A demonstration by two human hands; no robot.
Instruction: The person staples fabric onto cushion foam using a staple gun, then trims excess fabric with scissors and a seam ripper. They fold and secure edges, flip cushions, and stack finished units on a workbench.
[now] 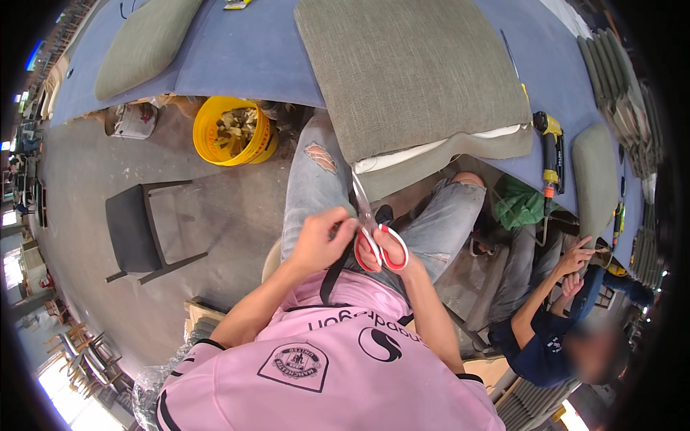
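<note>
1. Blue table (pixel 244 50) fills the top of my view, with grey concrete floor below it on my left.
2. On the table lies a grey cushion (pixel 410 72), its near edge hanging over towards my knees, white filling showing at that edge.
3. My right hand (pixel 384 251) is closed through the red loops of the scissors (pixel 370 226), over my lap; the blades point up towards the cushion's overhanging edge.
4. My left hand (pixel 320 237) sits just beside the scissors, fingers pinched together; what they pinch I cannot tell.
5. A yellow bucket (pixel 233 129) of scraps stands under the table edge, a dark chair (pixel 144 230) near it on the floor.
6. A yellow drill (pixel 552 151) lies on the table to the right of the cushion.
7. Another person in dark blue (pixel 546 337) crouches at my right, hands on a second cushion (pixel 595 183).
</note>
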